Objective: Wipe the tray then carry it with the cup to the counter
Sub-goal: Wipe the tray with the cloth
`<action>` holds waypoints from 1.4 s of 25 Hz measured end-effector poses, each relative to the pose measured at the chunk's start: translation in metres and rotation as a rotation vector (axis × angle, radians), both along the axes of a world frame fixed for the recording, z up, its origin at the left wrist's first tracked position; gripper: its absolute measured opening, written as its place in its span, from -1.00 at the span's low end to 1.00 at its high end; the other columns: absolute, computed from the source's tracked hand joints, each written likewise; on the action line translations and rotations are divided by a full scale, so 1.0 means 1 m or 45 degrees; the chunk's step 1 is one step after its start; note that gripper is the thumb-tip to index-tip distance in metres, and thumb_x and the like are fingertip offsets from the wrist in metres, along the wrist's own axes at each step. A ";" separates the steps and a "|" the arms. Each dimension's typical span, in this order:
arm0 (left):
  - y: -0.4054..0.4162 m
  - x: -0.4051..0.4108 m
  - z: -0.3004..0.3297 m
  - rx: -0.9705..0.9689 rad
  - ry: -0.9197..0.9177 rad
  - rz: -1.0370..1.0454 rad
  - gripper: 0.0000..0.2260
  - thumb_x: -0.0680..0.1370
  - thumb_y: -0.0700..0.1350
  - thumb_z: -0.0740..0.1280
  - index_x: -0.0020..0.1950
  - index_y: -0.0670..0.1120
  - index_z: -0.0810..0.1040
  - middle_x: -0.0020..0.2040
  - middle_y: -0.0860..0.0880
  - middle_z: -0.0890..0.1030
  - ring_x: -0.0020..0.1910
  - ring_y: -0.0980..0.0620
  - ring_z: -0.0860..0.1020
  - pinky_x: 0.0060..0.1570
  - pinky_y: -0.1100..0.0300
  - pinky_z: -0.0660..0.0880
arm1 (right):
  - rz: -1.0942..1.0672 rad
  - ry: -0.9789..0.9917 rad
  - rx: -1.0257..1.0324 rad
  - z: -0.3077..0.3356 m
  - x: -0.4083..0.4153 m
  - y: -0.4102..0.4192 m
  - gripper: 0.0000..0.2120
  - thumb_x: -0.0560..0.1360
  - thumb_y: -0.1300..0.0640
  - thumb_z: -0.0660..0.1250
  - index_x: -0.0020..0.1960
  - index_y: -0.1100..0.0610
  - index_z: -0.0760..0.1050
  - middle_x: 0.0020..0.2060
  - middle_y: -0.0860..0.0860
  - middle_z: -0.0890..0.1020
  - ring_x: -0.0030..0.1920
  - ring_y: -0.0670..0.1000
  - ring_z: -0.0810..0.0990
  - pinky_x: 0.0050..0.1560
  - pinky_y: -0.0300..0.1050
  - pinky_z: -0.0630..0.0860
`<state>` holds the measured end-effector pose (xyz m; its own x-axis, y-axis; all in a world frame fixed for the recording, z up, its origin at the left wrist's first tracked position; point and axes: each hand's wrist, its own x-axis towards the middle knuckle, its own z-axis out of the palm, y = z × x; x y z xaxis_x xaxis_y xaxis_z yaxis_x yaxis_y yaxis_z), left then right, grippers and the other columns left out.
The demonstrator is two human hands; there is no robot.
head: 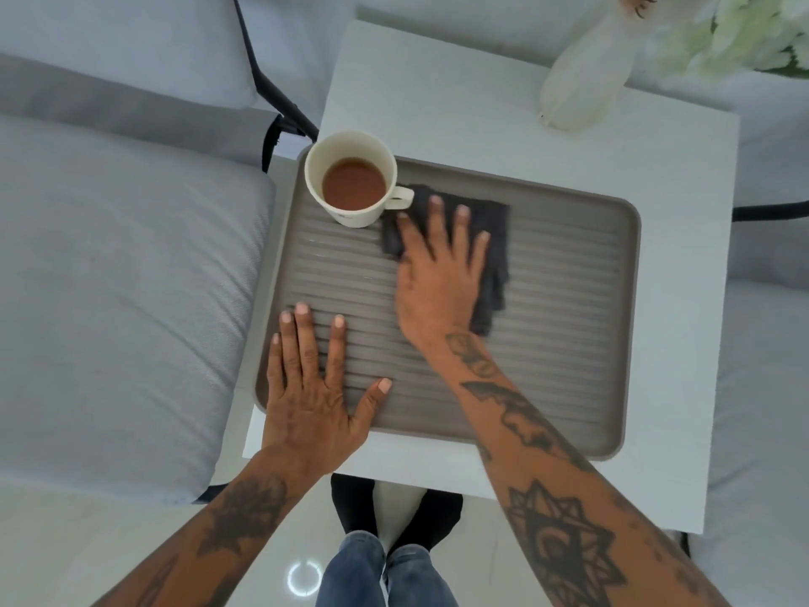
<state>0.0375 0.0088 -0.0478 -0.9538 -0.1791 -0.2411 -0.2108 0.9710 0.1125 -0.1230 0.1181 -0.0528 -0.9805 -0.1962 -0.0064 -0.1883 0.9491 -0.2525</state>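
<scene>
Tray [569, 308] lies on the counter [481, 102]; cup [352, 179] stands at its far-left corner. Right hand [437, 278], fingers spread, presses cloth [494, 238] flat. Left hand [313, 387] rests flat, released, on near-left corner.

A white square side table [525, 124] stands between pale grey cushioned seats [109, 278] with dark frames. At its far right corner sits a white vase [586, 76] beside pale green-white flowers [744, 32]. Below, blue jeans [385, 571] and dark footwear show over a glossy floor.
</scene>
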 end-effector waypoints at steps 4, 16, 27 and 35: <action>-0.001 0.000 -0.001 -0.016 -0.005 -0.019 -0.15 0.52 0.38 0.01 0.62 -0.15 -0.02 0.61 -0.34 -0.10 0.61 -0.28 -0.09 0.54 -0.22 0.01 | 0.163 -0.047 0.002 -0.005 -0.016 0.034 -0.55 0.60 -0.01 0.06 0.48 -0.07 0.30 0.55 -0.01 0.23 0.56 0.10 0.11 0.54 0.18 -0.01; -0.001 0.001 -0.001 0.010 0.005 -0.009 -0.14 0.51 0.38 0.01 0.62 -0.15 -0.05 0.61 -0.32 -0.13 0.61 -0.27 -0.12 0.55 -0.21 -0.02 | -0.038 -0.033 0.050 0.003 -0.004 0.045 -0.49 0.57 0.06 0.08 0.51 0.10 0.25 0.54 0.10 0.23 0.55 0.19 0.12 0.53 0.25 0.01; 0.000 -0.003 0.002 0.003 -0.033 -0.039 -0.16 0.54 0.41 -0.06 0.62 -0.11 -0.13 0.61 -0.28 -0.20 0.61 -0.22 -0.18 0.56 -0.17 -0.06 | -0.318 -0.063 -0.007 0.004 0.027 0.124 -0.47 0.53 0.11 0.02 0.49 0.20 0.28 0.52 0.19 0.25 0.53 0.26 0.14 0.50 0.33 0.06; -0.002 0.000 -0.004 0.018 0.025 -0.080 -0.20 0.55 0.29 0.05 0.60 -0.23 -0.02 0.58 -0.38 0.02 0.58 -0.35 0.00 0.52 -0.24 0.07 | 0.415 -0.119 -0.206 0.018 0.059 -0.043 -0.51 0.51 0.05 0.06 0.37 0.10 0.47 0.45 0.04 0.42 0.52 0.15 0.23 0.52 0.24 0.07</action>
<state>0.0377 0.0065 -0.0516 -0.9676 -0.1157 -0.2244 -0.1474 0.9805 0.1298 -0.0642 0.0750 -0.0346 -0.8630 -0.5038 -0.0365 -0.4429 0.7895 -0.4250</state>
